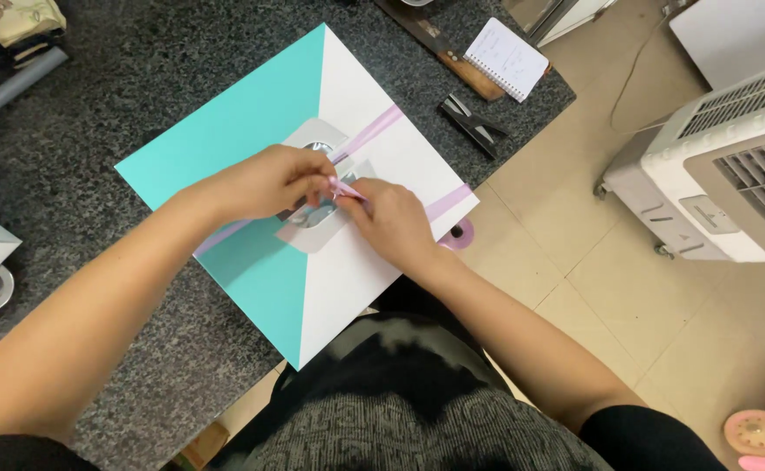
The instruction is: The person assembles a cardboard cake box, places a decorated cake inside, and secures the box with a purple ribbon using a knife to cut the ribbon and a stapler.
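Note:
A flat square box [252, 139], half teal and half white, lies on the dark speckled counter [95, 96]. A pale purple ribbon [374, 131] runs across it over a grey panel [313, 139] at its middle. My left hand [269, 181] and my right hand [391, 222] meet above the box's middle, and both pinch the ribbon ends between their fingertips. The fingers hide how the ends cross. A further stretch of ribbon [448, 202] reaches the box's right edge.
A spiral notepad [509, 57], a long wooden-handled blade [452, 57] and a black clip-like tool [472, 125] lie at the counter's far right. A purple ribbon spool [457, 234] sits below the box edge. A white air cooler [723, 166] stands on the tiled floor.

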